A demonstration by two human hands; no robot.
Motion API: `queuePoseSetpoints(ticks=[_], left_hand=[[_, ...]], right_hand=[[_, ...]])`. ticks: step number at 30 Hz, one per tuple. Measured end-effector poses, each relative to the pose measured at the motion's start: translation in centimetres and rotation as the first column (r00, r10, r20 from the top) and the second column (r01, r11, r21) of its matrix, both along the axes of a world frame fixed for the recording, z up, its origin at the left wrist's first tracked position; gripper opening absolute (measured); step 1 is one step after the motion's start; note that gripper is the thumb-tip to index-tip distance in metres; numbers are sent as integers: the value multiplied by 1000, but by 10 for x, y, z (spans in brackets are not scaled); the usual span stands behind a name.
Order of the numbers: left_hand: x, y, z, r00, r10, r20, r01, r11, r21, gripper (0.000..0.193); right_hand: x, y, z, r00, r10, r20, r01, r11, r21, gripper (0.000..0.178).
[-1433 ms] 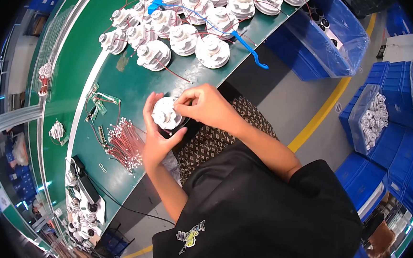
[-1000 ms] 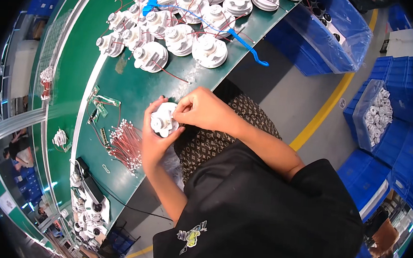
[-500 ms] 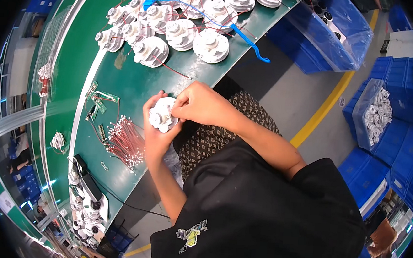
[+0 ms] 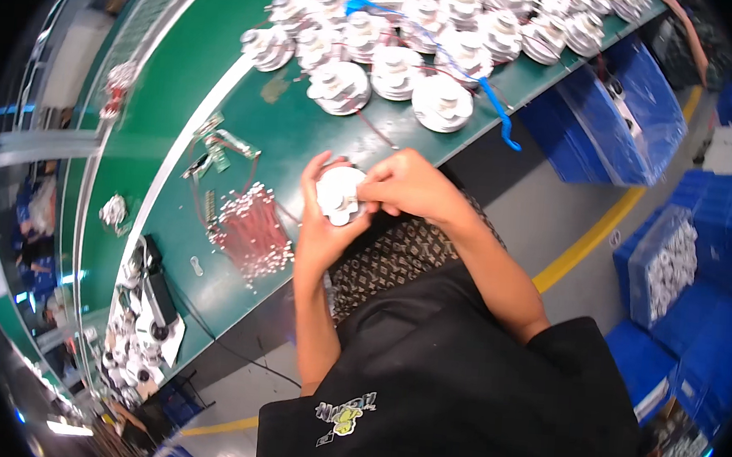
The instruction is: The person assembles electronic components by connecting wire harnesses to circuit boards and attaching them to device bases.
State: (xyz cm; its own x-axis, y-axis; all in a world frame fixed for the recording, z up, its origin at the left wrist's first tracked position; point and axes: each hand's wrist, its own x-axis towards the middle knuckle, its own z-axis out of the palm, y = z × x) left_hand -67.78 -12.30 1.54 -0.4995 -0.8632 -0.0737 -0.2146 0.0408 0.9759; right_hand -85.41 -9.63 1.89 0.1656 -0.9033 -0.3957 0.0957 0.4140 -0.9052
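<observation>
A small round white plastic housing (image 4: 337,194) with notched edges rests in my left hand (image 4: 321,241), whose fingers and thumb wrap round its sides. My right hand (image 4: 411,186) is closed in a pinch against the housing's right edge. Whatever lies between those fingertips is hidden. Both hands are over the near edge of the green table (image 4: 305,131). A bundle of red-brown wires with white connectors (image 4: 254,231) lies to the left of my left hand. Beyond the hands stand several round white assemblies (image 4: 396,72), some trailing thin red wires.
A blue strap (image 4: 499,115) lies across the assemblies and hangs over the table edge. Small green circuit boards (image 4: 216,152) are on the table beyond the wires. A black device (image 4: 156,294) sits farther left. Blue bins (image 4: 673,271) with white parts stand on the right.
The view has swung, so the table and bins appear shifted. The housing is tilted differently in my left hand, showing a plainer white face. My right hand still pinches at its edge.
</observation>
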Motion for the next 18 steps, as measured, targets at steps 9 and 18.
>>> queuePoseSetpoints(ticks=[9, 18], left_hand=[[-6, 3, -12, 986, 168, -3, -168, 984, -63, 104], [74, -5, 27, 937, 337, -86, -345, 933, -103, 48]], right_hand=[[-5, 9, 18, 959, -250, -135, 234, 964, -125, 20], [-18, 17, -22, 859, -512, 4, 496, 829, -259, 21]])
